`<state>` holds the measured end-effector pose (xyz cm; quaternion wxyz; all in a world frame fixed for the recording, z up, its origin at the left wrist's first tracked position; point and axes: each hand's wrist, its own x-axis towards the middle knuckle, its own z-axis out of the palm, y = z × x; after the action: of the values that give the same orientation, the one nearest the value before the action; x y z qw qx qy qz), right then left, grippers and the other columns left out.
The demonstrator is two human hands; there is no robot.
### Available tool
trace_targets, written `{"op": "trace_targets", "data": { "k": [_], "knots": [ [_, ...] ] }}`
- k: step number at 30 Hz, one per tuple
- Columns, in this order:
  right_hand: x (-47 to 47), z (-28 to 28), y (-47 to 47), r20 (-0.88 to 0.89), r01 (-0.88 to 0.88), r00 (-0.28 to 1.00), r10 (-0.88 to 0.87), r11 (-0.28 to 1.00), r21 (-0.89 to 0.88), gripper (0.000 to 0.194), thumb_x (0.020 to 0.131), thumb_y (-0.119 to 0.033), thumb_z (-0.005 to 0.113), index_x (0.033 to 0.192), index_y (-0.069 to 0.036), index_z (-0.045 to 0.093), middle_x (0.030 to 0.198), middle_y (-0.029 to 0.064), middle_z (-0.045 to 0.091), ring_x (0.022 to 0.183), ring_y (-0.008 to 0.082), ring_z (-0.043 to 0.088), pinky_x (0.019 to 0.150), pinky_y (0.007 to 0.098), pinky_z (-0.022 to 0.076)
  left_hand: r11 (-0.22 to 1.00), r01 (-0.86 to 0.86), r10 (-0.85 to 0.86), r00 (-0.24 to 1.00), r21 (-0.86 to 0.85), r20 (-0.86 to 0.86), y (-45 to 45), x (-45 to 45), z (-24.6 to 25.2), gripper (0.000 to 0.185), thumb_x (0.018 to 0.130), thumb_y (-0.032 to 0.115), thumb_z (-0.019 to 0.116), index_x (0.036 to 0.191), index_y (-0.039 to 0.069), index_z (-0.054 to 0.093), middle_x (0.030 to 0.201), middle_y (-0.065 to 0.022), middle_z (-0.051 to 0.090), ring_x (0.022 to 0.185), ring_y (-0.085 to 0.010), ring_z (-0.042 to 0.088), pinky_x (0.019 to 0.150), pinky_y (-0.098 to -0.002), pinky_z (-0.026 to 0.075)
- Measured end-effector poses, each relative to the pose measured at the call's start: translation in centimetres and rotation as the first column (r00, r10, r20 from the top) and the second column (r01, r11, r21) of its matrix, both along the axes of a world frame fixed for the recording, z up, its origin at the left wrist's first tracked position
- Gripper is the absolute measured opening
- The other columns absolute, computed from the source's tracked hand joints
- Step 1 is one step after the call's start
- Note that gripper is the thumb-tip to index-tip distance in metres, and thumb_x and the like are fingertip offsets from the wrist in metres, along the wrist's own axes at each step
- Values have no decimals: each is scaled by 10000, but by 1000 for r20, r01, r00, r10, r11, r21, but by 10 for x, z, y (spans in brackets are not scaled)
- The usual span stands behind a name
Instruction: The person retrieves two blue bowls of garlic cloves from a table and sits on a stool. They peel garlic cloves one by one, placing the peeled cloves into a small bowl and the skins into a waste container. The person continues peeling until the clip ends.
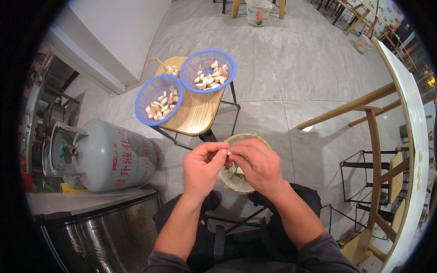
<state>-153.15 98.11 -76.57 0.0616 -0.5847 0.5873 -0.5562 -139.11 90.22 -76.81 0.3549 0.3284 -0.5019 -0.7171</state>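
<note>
Both my hands meet over a lined waste bin (235,186) on the floor between my knees. A small garlic clove (229,152) is pinched between the fingertips of my left hand (205,165) and my right hand (259,163); the fingers hide most of it. Pale scraps and green bits lie in the bin. Ahead on a wooden stool (196,116) stand two blue plastic baskets. The nearer-left basket (138,111) and the farther-right basket (208,53) each hold several garlic cloves. Behind them on the stool lies a garlic bulb (170,70) with its stalk.
A grey gas cylinder (112,155) bearing red writing stands at left, above a metal-sided counter (95,201). A white-topped table (414,112) on wooden legs runs along the right, with stools (396,177) beneath. A flowered bin (258,13) stands at the far end.
</note>
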Motion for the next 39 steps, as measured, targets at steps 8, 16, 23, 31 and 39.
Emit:
{"op": "trace_targets", "data": {
  "k": [8,16,23,31,39],
  "knots": [
    [-4,-2,-1,-23,-52,998,52,998,-26,190,744,17,786,915,-21,714,914,99,706,794,243,695,674,318,563,1000,25,-25,1000,2,-15,-3,2,0,107,936,-22,641,1031,-65,665,892,-103,712,729,-139,682,677,-270,580],
    [-5,0,2,68,-110,992,109,994,12,189,739,25,789,906,-44,734,889,83,718,788,213,705,682,298,567,995,56,-53,998,87,-42,-2,4,0,109,933,-40,623,1037,-62,648,848,-92,701,686,-126,661,606,-253,542],
    [-2,0,5,409,-166,902,137,985,38,160,807,16,758,961,-8,718,913,112,718,814,197,699,712,295,557,988,85,-71,991,127,-113,-2,6,8,132,941,-23,626,1062,-66,655,891,-116,714,710,-138,671,622,-256,552],
    [-2,-2,5,512,-177,849,130,983,43,160,839,15,733,998,11,712,939,125,723,833,192,704,736,288,562,983,156,-140,977,94,-163,-3,10,10,180,948,8,648,1110,-66,672,938,-135,724,755,-149,685,668,-262,570],
    [-1,-1,3,420,-123,903,92,991,48,166,844,-6,739,1006,14,708,936,118,722,818,186,703,726,283,561,997,46,-50,997,-63,-53,2,5,10,153,934,-13,661,1078,-61,672,898,-113,722,765,-140,693,664,-255,570]
  ]
}}
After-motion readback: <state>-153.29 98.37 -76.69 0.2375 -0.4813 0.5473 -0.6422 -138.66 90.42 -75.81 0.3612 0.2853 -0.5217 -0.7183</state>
